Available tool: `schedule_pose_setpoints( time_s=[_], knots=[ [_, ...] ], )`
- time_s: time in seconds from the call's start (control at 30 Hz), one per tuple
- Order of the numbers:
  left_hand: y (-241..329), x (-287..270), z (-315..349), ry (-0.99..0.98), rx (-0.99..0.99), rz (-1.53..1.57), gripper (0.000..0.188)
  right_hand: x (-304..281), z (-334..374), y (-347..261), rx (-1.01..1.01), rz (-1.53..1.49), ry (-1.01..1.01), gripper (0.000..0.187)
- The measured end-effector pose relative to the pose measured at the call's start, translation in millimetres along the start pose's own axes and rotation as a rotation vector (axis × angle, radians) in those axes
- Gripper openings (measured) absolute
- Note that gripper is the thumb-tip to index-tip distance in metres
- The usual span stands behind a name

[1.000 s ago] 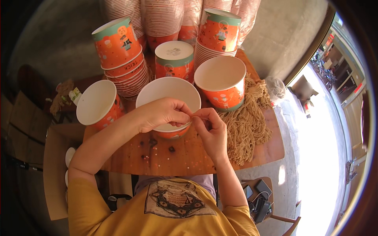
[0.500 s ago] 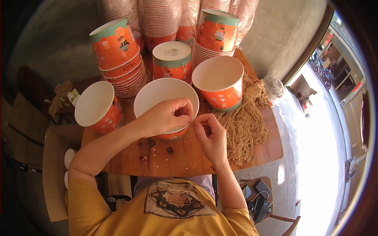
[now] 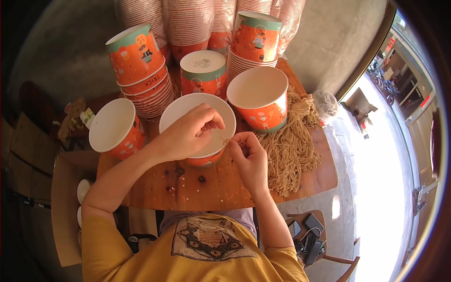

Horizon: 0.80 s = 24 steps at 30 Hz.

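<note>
My left hand (image 3: 195,131) is over the open mouth of an orange paper bucket (image 3: 205,160) with a white inside. Its fingers are bent, thumb and forefinger apart, and I see nothing between them. At the bucket's right rim, my right hand (image 3: 249,157) pinches a short piece of tan string (image 3: 226,141), which looks looped or knotted at its end. A second upright bucket (image 3: 265,113) stands behind my right hand, beside a heap of tan strings (image 3: 296,150). To the left, another bucket (image 3: 117,127) leans with its mouth tilted toward me.
Behind stand an upside-down bucket (image 3: 203,75), a leaning left stack (image 3: 141,70) and a right stack (image 3: 253,42). Plastic-wrapped stacks (image 3: 188,23) line the wall. A cardboard box (image 3: 68,207) is beside the wooden table (image 3: 188,192); a chair with phones (image 3: 307,235) is at lower right.
My left thumb and forefinger have parted, and that hand has drawn slightly left from my right hand. The string's end now shows at my right fingertips.
</note>
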<state>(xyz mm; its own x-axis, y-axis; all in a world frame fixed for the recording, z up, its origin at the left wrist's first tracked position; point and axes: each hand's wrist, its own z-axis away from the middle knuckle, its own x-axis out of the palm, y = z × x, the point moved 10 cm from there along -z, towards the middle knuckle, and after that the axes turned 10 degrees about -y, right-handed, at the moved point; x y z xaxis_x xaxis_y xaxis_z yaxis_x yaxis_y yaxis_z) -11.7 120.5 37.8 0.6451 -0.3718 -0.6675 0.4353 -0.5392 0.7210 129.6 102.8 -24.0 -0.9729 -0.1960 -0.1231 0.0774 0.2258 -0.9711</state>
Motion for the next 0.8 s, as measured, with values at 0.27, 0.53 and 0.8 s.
schedule_pose_setpoints(
  time_s=[0.27, 0.53, 0.8],
  knots=[
    [42.2, 14.8, 8.6, 0.128, 0.281, -0.440, 0.027, 3.4, -2.2, -1.4, -0.011, -0.032, -0.010, 0.010],
    [28.5, 22.8, 8.8, 0.048, 0.217, -0.515, 0.012, 4.9, -4.1, 4.0, 0.025, -0.126, -0.047, 0.010],
    [21.5, 25.0, 8.3, -0.038, 0.170, -0.510, 0.014, 4.9, -3.9, 3.7, 0.010, -0.078, -0.033, 0.011]
  ],
)
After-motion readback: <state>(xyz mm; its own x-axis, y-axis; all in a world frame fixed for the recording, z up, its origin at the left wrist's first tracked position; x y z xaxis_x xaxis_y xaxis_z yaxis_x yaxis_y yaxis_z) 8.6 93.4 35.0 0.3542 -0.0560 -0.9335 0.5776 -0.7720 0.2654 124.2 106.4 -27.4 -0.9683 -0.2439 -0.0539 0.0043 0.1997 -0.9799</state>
